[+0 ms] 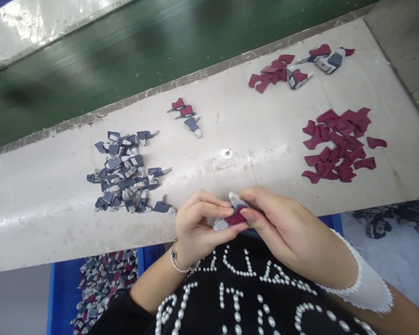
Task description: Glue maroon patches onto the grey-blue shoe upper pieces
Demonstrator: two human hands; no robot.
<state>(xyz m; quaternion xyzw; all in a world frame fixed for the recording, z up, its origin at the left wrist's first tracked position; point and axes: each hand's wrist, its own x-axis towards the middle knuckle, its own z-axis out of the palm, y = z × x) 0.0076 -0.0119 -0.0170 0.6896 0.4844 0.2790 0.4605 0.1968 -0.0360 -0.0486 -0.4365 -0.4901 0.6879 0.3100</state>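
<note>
Between my two hands, near the table's front edge, is a small plastic part [236,217] with a maroon face and light grey ends. My left hand [202,221] pinches it from the left, fingers above and thumb below. My right hand [277,218] grips its right side, thumb pressed on the maroon face. Fingers hide part of it. Beyond my hands a small white round container [224,159] stands on the white table [209,181]. A heap of blue-grey and light grey parts [122,172] lies to the left, and loose maroon pieces [338,144] lie to the right.
Three small parts [186,111] lie in a row mid-table. More maroon pieces [272,72] and several assembled parts [330,60] sit at the back right. A green belt [160,51] runs behind the table. Below are a blue bin [61,293] of parts and dark parts [380,225] on white sheeting.
</note>
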